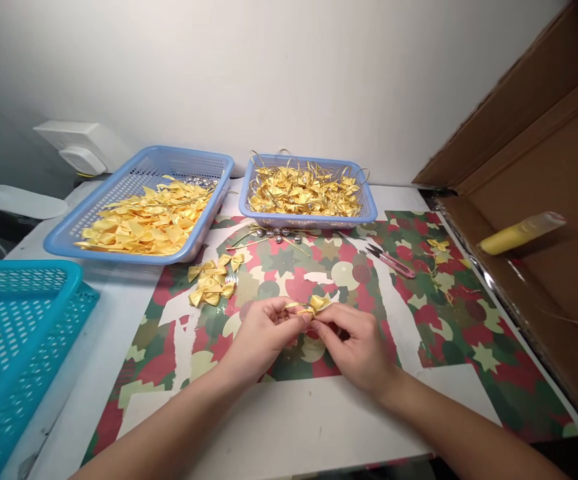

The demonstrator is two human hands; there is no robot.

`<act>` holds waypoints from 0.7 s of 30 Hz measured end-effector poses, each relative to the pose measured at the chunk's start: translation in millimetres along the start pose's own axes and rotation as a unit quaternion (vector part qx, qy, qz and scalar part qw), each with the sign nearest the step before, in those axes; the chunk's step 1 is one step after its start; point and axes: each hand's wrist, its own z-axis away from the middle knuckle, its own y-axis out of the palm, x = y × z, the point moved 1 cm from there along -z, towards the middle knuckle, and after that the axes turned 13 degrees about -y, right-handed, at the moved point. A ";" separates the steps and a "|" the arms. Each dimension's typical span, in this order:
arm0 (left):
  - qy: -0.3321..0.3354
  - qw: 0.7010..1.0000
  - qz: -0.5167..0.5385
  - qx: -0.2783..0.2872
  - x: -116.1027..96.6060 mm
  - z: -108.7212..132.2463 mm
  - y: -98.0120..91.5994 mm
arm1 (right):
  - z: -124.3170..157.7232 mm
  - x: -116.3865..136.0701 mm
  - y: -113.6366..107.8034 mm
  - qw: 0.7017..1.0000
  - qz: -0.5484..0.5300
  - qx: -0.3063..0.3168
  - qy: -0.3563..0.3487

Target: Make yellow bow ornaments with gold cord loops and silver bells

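Over the patterned paper, my left hand (273, 330) and my right hand (351, 337) meet with fingertips pinched. Between them is a yellow ribbon bow (320, 303) with a gold cord (296, 306) looped beside it. The left fingers grip the gold cord, and the right fingers pinch at the bow's lower edge. Where cord and bow join is partly covered by my fingertips. To the left of my hands lies a small pile of yellow bows (212, 283). Beyond them are several silver bells (279, 238) and loose gold cords (296, 248).
A blue basket (203, 233) of yellow bows stands back left; another blue basket (309, 220) holds bows with gold loops. Pink thread snips (393, 265) lie to the right, near thread scraps (441, 277). A teal basket (76, 287) is at left, cardboard (543, 153) at right.
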 end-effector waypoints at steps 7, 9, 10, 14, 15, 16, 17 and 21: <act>0.179 0.964 -0.166 -0.107 -0.2 5.2 0.3 | -9.5 3.4 -25.2 0.989 0.094 -0.094 -0.058; 0.271 0.913 -0.257 -0.164 0.2 6.2 0.4 | -12.1 3.4 -27.7 0.987 0.108 -0.083 -0.087; 0.310 0.886 -0.290 -0.184 0.9 6.4 1.0 | -12.7 3.0 -26.5 0.987 0.107 -0.064 -0.101; 0.382 0.829 -0.349 -0.214 5.1 6.6 4.9 | -10.5 -0.6 -15.5 0.983 0.114 -0.030 -0.138; 0.383 0.827 -0.353 -0.213 5.7 6.5 5.5 | -9.8 -1.2 -13.3 0.982 0.119 -0.037 -0.144; 0.381 0.827 -0.356 -0.211 6.0 6.2 5.7 | -9.4 -1.4 -11.9 0.980 0.118 -0.046 -0.153; 0.378 0.827 -0.358 -0.211 5.8 5.6 5.3 | -9.7 -0.9 -11.6 0.979 0.110 -0.053 -0.164; 0.364 0.828 -0.369 -0.214 1.3 -0.2 -1.6 | -21.4 9.2 -28.6 0.980 -0.014 -0.105 -0.170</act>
